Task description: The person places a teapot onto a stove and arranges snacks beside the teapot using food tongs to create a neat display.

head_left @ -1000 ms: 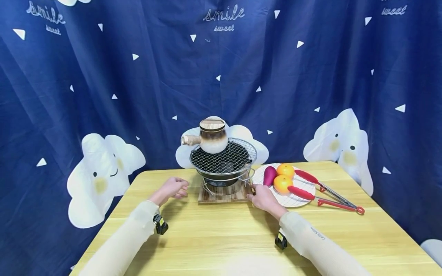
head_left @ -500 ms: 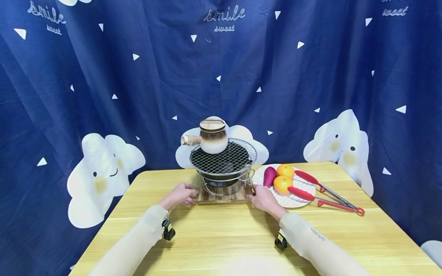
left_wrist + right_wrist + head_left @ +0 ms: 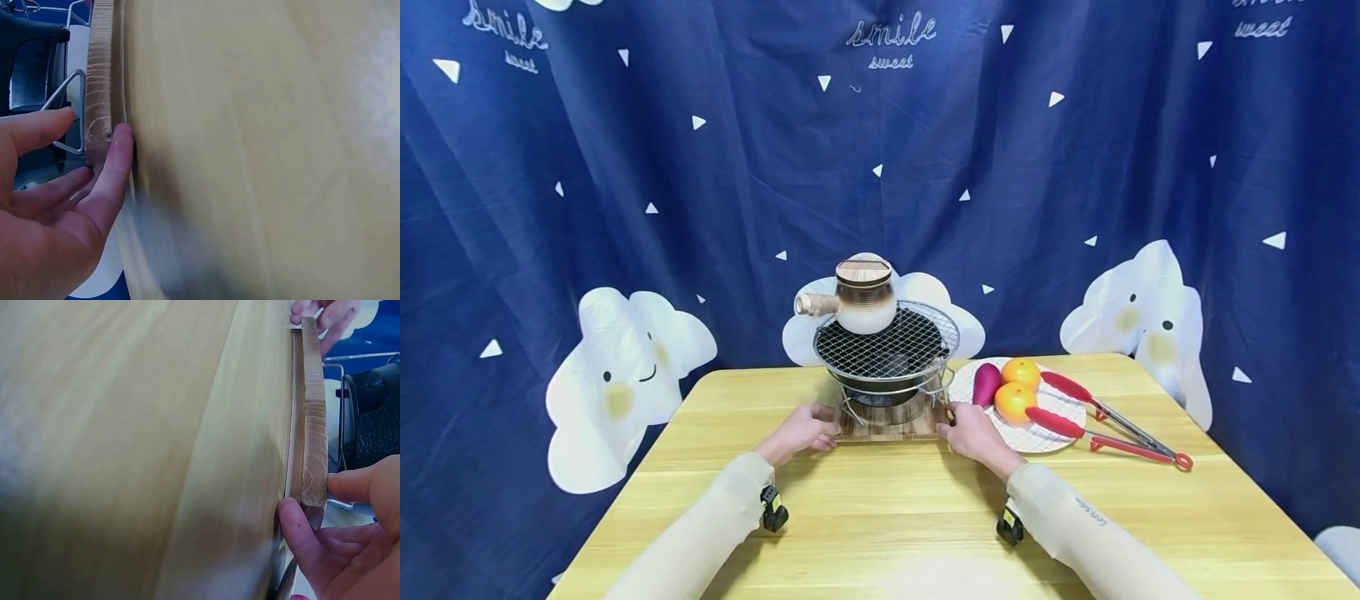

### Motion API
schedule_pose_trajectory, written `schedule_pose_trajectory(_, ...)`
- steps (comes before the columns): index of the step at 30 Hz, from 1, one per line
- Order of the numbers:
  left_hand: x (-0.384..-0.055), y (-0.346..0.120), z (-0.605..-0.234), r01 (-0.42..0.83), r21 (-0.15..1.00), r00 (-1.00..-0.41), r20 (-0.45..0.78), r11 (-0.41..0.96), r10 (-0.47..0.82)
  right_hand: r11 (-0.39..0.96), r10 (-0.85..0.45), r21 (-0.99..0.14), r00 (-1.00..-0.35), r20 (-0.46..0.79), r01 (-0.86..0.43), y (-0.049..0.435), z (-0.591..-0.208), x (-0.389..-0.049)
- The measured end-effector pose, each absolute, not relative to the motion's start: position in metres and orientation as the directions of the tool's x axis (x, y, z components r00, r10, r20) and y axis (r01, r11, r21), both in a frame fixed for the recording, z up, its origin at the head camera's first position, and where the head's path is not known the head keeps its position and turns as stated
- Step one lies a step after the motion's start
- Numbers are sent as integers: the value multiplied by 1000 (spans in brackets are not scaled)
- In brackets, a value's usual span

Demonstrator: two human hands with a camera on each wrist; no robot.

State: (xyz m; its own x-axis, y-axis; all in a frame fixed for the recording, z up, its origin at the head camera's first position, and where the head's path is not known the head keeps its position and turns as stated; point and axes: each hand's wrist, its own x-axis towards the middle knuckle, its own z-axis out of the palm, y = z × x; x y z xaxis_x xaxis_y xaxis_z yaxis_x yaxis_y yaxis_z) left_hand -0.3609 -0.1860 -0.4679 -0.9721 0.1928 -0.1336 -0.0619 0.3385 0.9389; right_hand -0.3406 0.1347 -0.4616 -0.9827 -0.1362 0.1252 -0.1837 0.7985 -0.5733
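Observation:
A wooden board carries a round black tabletop grill with a wire grate. On the grate stands a brown and white lidded pot, its handle pointing left. My right hand grips the board's right front corner; in the right wrist view its thumb lies on the upper side and the fingers reach round the end and below. My left hand is at the left end. Its fingers meet the board's corner, while the thumb is raised above the board beside a wire leg.
Right of the grill, a white plate holds a purple eggplant and two oranges. Red-tipped tongs lie across the plate's right side onto the table. A blue curtain hangs behind the table.
My left hand has moved right, from bare table to the board's left end. My right hand keeps its grip at the right corner; the board and grill look unmoved.

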Motion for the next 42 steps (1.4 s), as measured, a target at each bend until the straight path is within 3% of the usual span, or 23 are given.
schedule_pose_trajectory(16,-352,-183,-473,-15,944,-988,-66,329,143,820,-186,-525,-973,135,-229,142,-449,-333)
schedule_pose_trajectory(26,-351,-183,-473,-18,939,-989,-68,343,134,860,-274,-389,-942,193,-330,153,-423,-318)
schedule_pose_trajectory(42,-348,-182,-471,-2,938,-990,-51,346,133,830,-470,-179,-835,286,-529,187,-390,-295)
